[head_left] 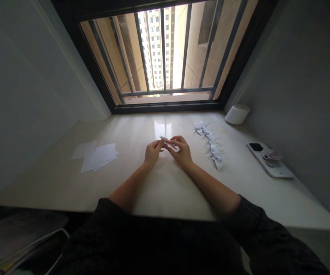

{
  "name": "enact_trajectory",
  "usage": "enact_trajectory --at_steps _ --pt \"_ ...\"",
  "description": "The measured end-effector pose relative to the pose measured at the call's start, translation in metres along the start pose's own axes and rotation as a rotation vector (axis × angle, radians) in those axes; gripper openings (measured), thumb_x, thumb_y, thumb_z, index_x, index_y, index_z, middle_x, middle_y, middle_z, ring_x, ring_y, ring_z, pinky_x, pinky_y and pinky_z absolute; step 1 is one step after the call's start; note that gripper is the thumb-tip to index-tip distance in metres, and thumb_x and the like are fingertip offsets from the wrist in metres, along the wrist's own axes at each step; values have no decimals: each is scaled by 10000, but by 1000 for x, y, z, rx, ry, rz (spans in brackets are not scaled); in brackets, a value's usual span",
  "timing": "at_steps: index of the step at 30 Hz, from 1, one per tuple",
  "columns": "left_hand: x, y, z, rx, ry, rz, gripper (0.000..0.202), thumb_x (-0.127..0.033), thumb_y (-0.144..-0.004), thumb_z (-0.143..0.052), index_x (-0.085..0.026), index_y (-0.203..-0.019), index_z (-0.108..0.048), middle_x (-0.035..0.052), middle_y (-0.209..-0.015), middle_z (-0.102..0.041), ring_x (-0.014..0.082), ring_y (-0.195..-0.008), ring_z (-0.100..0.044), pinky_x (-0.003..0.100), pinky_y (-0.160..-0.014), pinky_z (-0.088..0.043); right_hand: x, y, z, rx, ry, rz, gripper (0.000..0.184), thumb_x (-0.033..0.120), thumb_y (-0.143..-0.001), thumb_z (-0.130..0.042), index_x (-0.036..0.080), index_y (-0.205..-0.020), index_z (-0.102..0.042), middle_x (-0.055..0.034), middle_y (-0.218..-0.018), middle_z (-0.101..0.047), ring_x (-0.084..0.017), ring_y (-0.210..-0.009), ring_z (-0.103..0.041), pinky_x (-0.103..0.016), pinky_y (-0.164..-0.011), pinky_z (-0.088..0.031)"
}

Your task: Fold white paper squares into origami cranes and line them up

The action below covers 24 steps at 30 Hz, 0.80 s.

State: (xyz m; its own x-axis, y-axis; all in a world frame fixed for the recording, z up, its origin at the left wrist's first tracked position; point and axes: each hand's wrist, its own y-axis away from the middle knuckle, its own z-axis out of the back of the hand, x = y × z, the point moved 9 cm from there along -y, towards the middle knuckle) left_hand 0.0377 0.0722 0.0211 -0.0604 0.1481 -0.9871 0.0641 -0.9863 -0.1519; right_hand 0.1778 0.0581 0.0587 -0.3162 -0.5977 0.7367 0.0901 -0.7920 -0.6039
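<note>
A small folded piece of white paper (168, 142) is pinched between my left hand (153, 152) and my right hand (181, 152), above the middle of the pale stone counter (153, 191). Its pointed end sticks out to the left, past the fingers of my left hand. To the left of my hands lies a loose pile of square white paper sheets (96, 156). A line of folded white origami cranes (210, 143) runs along the counter to the right of my right hand.
A white smartphone (269, 160) lies near the right wall with a small round item on it. A white cylindrical object (237, 114) stands in the far right corner. A barred window (165, 53) fills the far end of the counter, with walls on both sides.
</note>
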Motion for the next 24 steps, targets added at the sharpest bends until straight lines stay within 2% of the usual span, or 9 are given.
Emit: enact_trajectory --at_steps 7,11,16,24 --pt "2 -4 15 -91 -138 -29 422 -563 -753 -520 -165 -716 -655 25 -672 -620 143 -668 -586 229 -563 -472 5 1 -16 171 -148 15 252 247 -833 -530 259 -1046 -665 -46 -887 -606 -158 -809 -566 -289 -693 -471" --pt "3 -5 15 -79 -167 -26 428 -572 -745 -525 -170 -720 -667 21 -659 -615 137 -644 -572 225 -555 -470 -3 0 -16 169 -130 -13 272 189 -815 -510 260 -1024 -669 -37 -879 -613 -154 -800 -569 -290 -686 -465" --pt "0 -4 14 -66 -158 -23 431 -573 -721 -557 -171 -767 -704 40 -716 -662 155 -678 -592 233 -568 -474 -8 -2 -15 165 -132 -2 290 190 -732 -627 284 -1003 -674 -36 -932 -582 -171 -859 -560 -307 -702 -471" --pt "-1 -3 8 -24 -159 -14 415 -551 -716 -576 -180 -813 -735 49 -746 -701 163 -669 -603 244 -550 -450 -14 -4 -11 121 -133 -36 160 256 -702 -698 281 -859 -709 -40 -903 -582 -187 -867 -558 -321 -701 -472"
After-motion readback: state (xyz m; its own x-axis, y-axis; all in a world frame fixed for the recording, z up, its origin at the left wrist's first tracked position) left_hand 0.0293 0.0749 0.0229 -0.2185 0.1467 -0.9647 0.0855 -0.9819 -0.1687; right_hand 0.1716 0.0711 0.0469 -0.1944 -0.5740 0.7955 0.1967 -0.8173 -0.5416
